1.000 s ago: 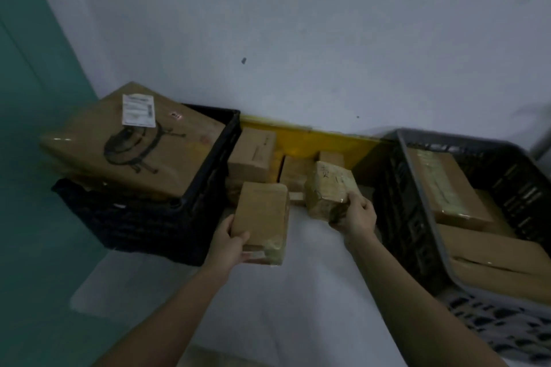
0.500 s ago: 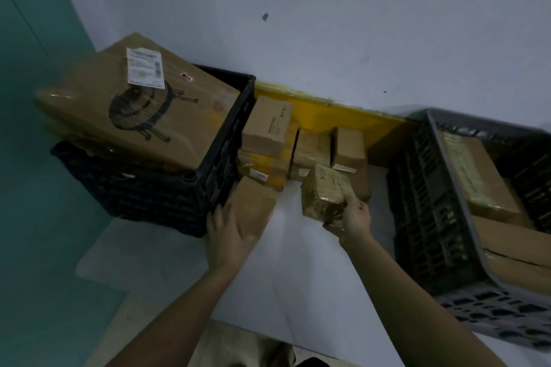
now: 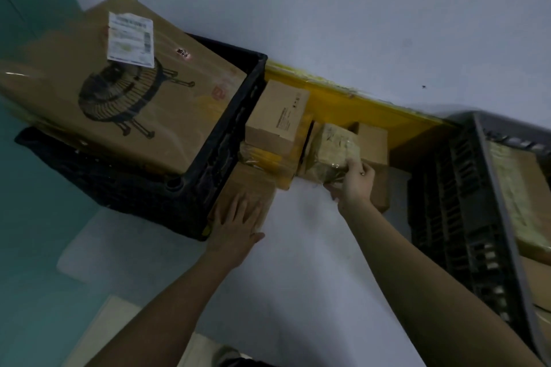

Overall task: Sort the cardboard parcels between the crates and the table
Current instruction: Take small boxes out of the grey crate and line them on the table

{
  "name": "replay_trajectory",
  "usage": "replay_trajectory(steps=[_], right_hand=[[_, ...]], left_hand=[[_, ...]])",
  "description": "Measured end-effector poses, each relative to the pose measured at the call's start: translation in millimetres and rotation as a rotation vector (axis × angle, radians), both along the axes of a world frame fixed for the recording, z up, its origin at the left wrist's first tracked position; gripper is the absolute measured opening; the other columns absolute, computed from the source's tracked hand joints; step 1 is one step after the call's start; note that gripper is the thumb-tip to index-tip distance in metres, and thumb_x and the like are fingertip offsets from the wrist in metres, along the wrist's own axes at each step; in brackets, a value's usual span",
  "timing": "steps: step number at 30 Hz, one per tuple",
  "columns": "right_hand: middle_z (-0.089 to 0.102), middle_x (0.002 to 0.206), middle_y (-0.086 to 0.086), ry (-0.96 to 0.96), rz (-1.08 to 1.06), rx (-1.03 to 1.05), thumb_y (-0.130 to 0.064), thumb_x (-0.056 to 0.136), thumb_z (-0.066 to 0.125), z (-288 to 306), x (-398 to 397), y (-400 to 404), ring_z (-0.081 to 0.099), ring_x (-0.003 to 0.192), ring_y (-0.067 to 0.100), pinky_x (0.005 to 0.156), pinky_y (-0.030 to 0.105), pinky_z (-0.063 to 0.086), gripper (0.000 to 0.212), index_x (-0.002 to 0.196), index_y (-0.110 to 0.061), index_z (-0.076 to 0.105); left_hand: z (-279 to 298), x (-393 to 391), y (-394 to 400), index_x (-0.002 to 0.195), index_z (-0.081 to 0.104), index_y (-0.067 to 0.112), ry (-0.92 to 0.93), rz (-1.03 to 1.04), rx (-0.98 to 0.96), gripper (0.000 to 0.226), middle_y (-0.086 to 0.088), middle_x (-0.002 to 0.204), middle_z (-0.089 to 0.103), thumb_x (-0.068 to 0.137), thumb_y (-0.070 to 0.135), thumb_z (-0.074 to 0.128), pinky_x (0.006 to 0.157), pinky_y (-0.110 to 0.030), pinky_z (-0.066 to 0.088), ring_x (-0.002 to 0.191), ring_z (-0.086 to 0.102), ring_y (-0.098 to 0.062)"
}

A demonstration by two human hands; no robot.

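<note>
A: What takes up the most room?

B: The white table (image 3: 298, 292), with a black crate (image 3: 143, 185) at its left and a grey crate (image 3: 465, 217) at its right. The black crate holds a big carton (image 3: 125, 92) printed with a fan and bearing a white label (image 3: 130, 39); it lies tilted, sticking out above the rim, its long axis running from near left to far right. The grey crate holds several flat parcels (image 3: 518, 197) lying lengthwise along it.

A: And between the crates?

B: A cluster of small parcels against a yellow board (image 3: 357, 104) at the wall. One box (image 3: 277, 116) sits on top of a yellow-taped one (image 3: 265, 158).

A: The hands?

B: The left hand (image 3: 235, 220) lies flat, fingers spread, on a brown parcel (image 3: 253, 185) resting on the table just beside the black crate, long axis pointing away from the person. The right hand (image 3: 354, 185) pinches a tape-wrapped parcel (image 3: 334, 152) by its near lower corner, tilted, in front of the cluster.
</note>
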State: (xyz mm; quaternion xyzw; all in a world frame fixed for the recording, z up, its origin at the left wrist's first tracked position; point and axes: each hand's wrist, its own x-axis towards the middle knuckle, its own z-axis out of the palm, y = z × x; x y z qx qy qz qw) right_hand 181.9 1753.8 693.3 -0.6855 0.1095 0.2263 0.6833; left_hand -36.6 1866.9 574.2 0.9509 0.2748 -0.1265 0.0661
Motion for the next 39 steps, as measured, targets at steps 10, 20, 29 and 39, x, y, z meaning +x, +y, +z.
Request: replay_trajectory(steps=[10,20,29,39], right_hand=[[0.051,0.124,0.010,-0.069,0.038,-0.135,-0.027,0.103,0.051,-23.1,56.8,50.4,0.057,0.094,0.019,0.055,0.023,0.052,0.030,0.127,-0.015,0.038],[0.056,0.140,0.011,-0.107,0.289,-0.281,-0.041,0.099,0.054,-12.0,61.7,20.0,0.057,0.124,0.031,0.102,0.050,0.049,0.059,0.148,-0.012,0.039],[0.066,0.100,-0.002,-0.379,0.698,-0.549,-0.040,0.100,0.051,43.8,20.1,-50.6,0.059,0.078,0.004,0.056,0.020,0.045,0.013,0.096,-0.030,0.058],[0.058,0.137,0.002,-0.662,0.532,-0.678,-0.038,0.102,0.050,125.8,-3.2,-176.8,0.056,0.122,0.019,0.092,0.028,0.044,0.042,0.139,-0.019,0.055]], left_hand=[[2.9,11.9,13.4,0.142,-0.036,0.037,0.138,0.005,-0.188,0.088,0.002,0.151,-0.045,0.092,0.073,0.026,0.112,-0.059,-0.017,0.143,-0.037,-0.023],[32.7,18.5,13.1,0.144,-0.034,0.037,0.270,0.022,-0.271,0.085,0.000,0.155,-0.040,0.091,0.077,0.019,0.115,-0.058,-0.013,0.145,-0.033,-0.025],[138.0,60.6,-9.9,0.158,0.016,0.026,0.036,-0.023,-0.276,0.076,-0.007,0.165,0.011,0.096,0.070,0.018,0.117,-0.053,0.012,0.150,0.008,-0.030],[223.8,104.8,-123.9,0.149,0.036,0.031,-0.379,-0.377,-0.164,0.063,0.003,0.152,0.040,0.098,0.066,0.025,0.111,-0.046,0.032,0.140,0.032,-0.020]])
